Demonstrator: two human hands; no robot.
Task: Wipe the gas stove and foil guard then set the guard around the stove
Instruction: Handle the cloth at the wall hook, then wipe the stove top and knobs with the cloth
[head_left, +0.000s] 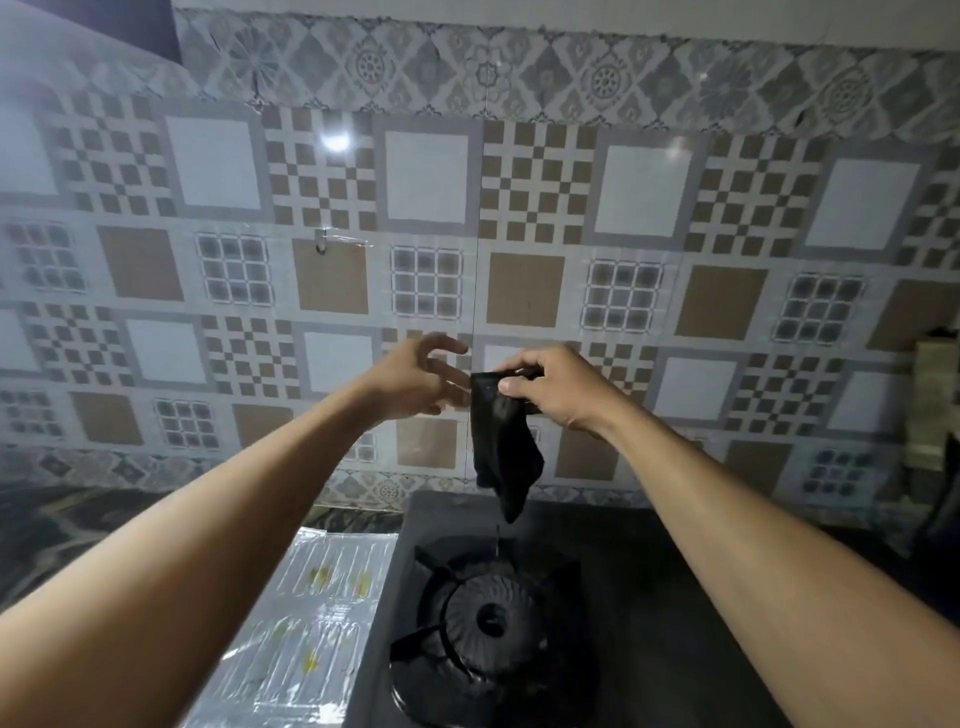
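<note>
Nearest the camera, the black gas stove (597, 597) fills the lower middle, its round burner (491, 618) ringed by a dark pan support, the top bare of pots. Just left of it, touching or nearly touching its edge, the foil guard (306, 618) lies flat on the dark counter (78, 530), its silver ribbed panels marked with a few yellowish spots; it is beside the stove, not standing around it. No brand, label or writing can be read on the stove or the foil. Both bare forearms reach forward over these things, the left one crossing above part of the foil. Farther up, the right hand (558, 387) has thumb and fingers pinched together on the top edge of a black cloth (501, 441), which hangs limp from that grip in the air above the back of the stove, its lowest tip just over the rear edge and a thin thread or drip trailing down toward the burner. The left hand (421, 379) is beside the cloth's upper corner with fingers spread apart and blurred; whether its fingertips touch the cloth cannot be told. Behind everything stands the patterned tile wall (467, 208), with a small hook (322, 243) fixed to it above the hands, and a dim, indistinct object at the far right edge.
</note>
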